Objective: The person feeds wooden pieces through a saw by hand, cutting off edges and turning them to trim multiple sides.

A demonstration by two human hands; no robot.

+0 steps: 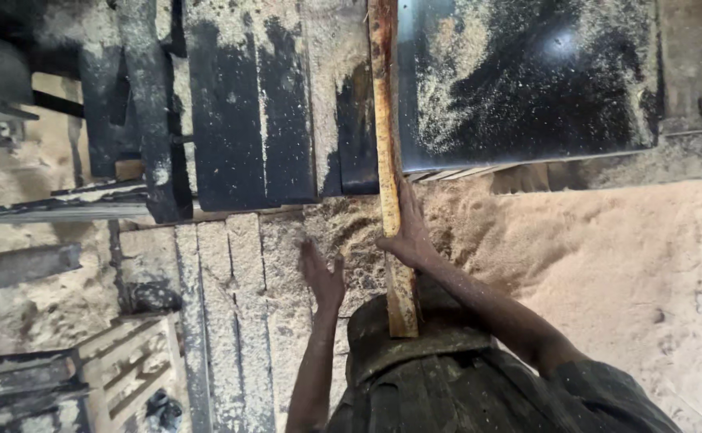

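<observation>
Wooden plank (388,152), long and narrow, orange-brown, runs near vertical through the middle of my view, from the top edge down to the person's waist. Its upper part lies on the dark machine desk (527,88), which is dusted with sawdust; its lower end sits against the dark clothing at the belly.

Going left to right. Far left I see dark metal rails and bars (22,269) caked in dust, and a slatted wooden frame (126,361) low down. Next, pale dusty boards (222,297) lie side by side below a black ribbed machine part (230,120).

Left hand (321,277) comes next: fingers spread and open, palm facing away, holding nothing. It hovers just left of the plank, near it but apart, over the sawdust-covered boards. I cannot tell if it touches the surface below.

Then the plank itself, and right on it the right hand (407,232): it presses flat against the plank's right edge about two thirds down its visible length, fingers stretched upward along the wood, thumb side wrapped toward the front. I see contact, but not clearly whether the fingers close around the back.

Right of that, a big heap of pale sawdust (623,265) fills the floor, below the desk edge.
</observation>
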